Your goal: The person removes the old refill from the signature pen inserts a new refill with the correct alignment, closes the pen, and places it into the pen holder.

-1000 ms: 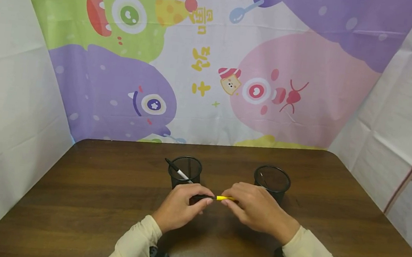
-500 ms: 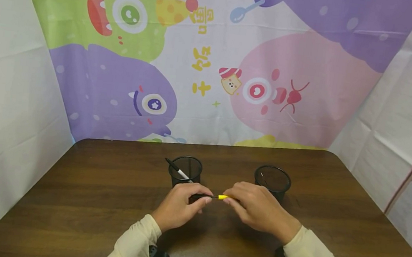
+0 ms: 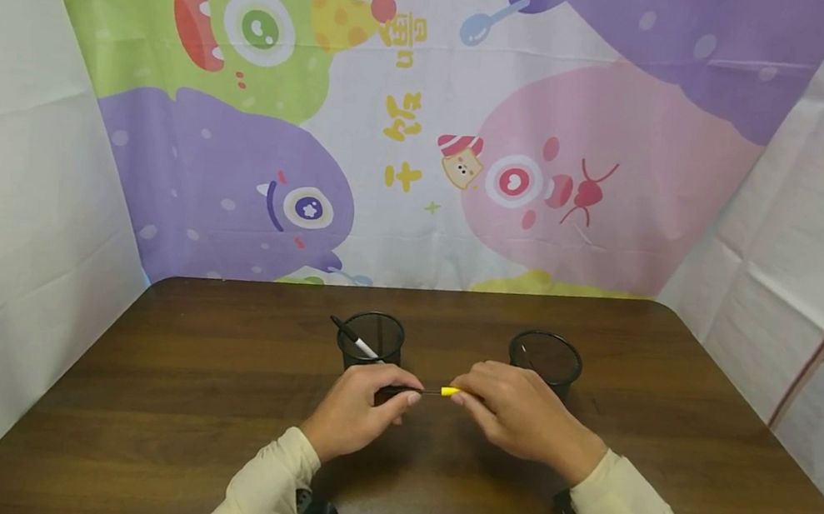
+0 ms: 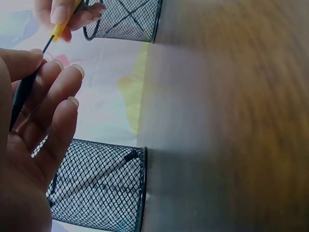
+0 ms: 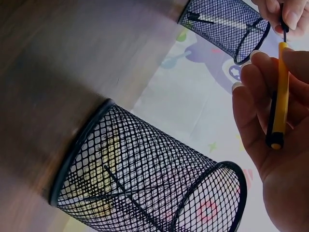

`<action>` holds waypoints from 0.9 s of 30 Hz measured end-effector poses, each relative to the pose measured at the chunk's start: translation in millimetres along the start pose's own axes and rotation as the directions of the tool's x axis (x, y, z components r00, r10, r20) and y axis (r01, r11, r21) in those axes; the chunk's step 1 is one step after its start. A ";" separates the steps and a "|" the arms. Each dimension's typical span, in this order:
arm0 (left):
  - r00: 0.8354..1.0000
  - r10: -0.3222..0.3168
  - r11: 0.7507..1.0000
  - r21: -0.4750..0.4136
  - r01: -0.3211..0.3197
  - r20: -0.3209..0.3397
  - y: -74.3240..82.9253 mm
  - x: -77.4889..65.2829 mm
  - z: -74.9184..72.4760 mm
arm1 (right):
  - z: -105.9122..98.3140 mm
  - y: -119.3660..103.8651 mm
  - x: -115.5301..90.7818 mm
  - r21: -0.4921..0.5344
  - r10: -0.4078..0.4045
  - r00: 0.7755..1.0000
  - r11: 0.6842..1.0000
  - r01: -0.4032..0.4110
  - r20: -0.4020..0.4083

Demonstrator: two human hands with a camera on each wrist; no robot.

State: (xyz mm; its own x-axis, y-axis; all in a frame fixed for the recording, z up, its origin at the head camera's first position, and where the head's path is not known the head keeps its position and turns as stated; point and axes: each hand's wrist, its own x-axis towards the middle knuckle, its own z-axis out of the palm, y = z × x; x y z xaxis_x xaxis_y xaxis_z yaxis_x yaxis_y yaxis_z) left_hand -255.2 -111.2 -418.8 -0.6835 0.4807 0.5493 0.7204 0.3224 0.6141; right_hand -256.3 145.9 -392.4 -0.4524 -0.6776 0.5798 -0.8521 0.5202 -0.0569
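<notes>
My left hand (image 3: 361, 411) pinches a tapered black handle (image 4: 23, 94) between thumb and fingers. A thin dark shaft (image 3: 431, 391) runs from it to a yellow barrel. My right hand (image 3: 524, 411) grips that slim yellow barrel (image 5: 283, 92), which has a black clip and a black end. Together they look like a pen-shaped screwdriver, though the shaft's tip is hidden in the barrel or too small to see. Both hands are raised over the table, in front of two black mesh pen cups. The left cup (image 3: 373, 338) holds a white marker with a black end (image 3: 361, 344).
The right pen cup (image 3: 544, 361) stands behind my right hand; dark crossing lines show through its mesh in the right wrist view. Both cups are on the brown wooden table (image 3: 204, 369). A printed cartoon cloth (image 3: 414, 240) hangs behind, and white sheets flank the table.
My hands have moved slightly apart. More of the thin shaft shows between the black handle and the yellow barrel. The cups and the marker have stayed put.
</notes>
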 end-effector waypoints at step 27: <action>0.997 -0.072 0.996 -0.047 0.071 -0.018 -6.3 -2.1 -9.8 | -1.6 5.4 -2.6 -0.012 0.066 0.997 0.998 -0.066 0.035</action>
State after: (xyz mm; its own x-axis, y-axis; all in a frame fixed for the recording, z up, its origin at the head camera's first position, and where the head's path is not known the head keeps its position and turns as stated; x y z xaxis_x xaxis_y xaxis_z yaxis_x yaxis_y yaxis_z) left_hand -259.5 -122.2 -418.3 -0.7358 0.4412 0.5136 0.6633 0.3174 0.6777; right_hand -259.4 151.3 -392.8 -0.5166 -0.6597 0.5458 -0.8174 0.5697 -0.0852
